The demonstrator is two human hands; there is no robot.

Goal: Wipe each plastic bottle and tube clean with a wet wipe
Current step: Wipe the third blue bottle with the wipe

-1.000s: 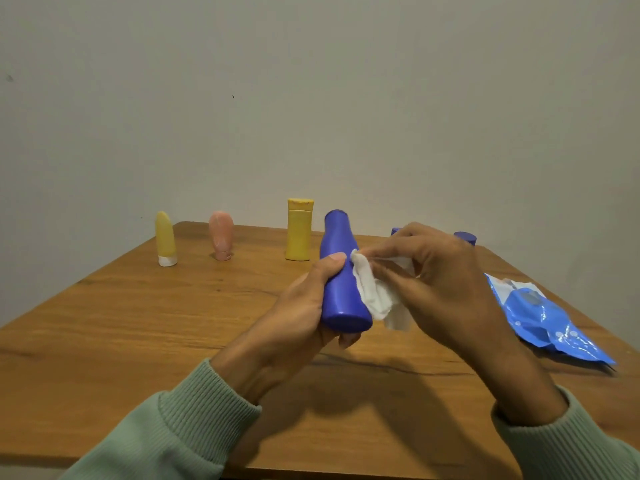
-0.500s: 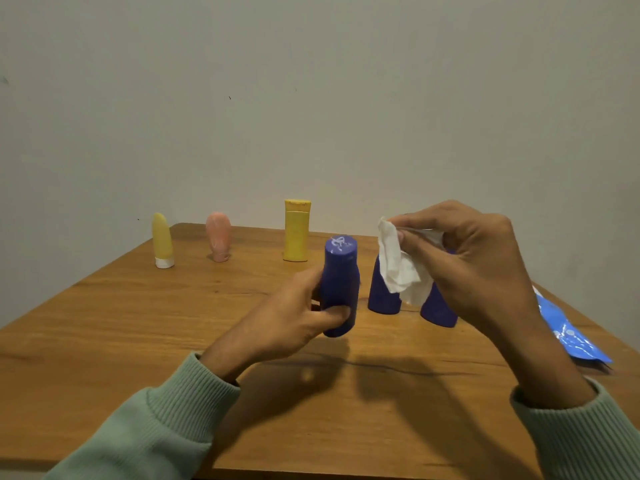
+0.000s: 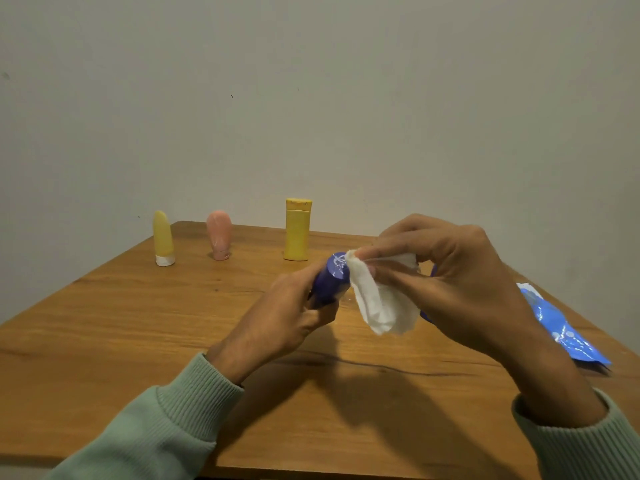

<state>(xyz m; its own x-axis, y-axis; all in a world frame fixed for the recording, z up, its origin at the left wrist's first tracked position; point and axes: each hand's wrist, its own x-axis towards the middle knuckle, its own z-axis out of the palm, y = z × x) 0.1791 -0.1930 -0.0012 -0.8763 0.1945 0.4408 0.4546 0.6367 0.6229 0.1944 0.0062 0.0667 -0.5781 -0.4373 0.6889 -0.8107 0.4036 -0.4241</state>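
Blue bottle (image 3: 330,277) is held over the middle of the table (image 3: 138,323), clear of the wood. The left hand (image 3: 287,317) grips it, fingers and thumb curled round the lower body and hiding most of it. Its long axis tilts up and rightward, so the white-marked cap face shows to the camera.

The wet wipe (image 3: 381,303) lies just right of the cap. Its upper corner touches the cap rim and the rest hangs loose. The right hand (image 3: 457,282) pinches the wipe's top between thumb and fingertips and is the hand nearer the cap. The next stroke likely carries the wipe leftward across the cap face.

Half a second earlier the bottle stood nearer upright and the wipe was held apart from it; that gap is now closed. Two further blue bottles, then plain behind the right hand, are now only slivers. The yellow tube (image 3: 162,237), pink tube (image 3: 219,235), yellow bottle (image 3: 297,230) and wipe packet (image 3: 561,330) are unmoved.
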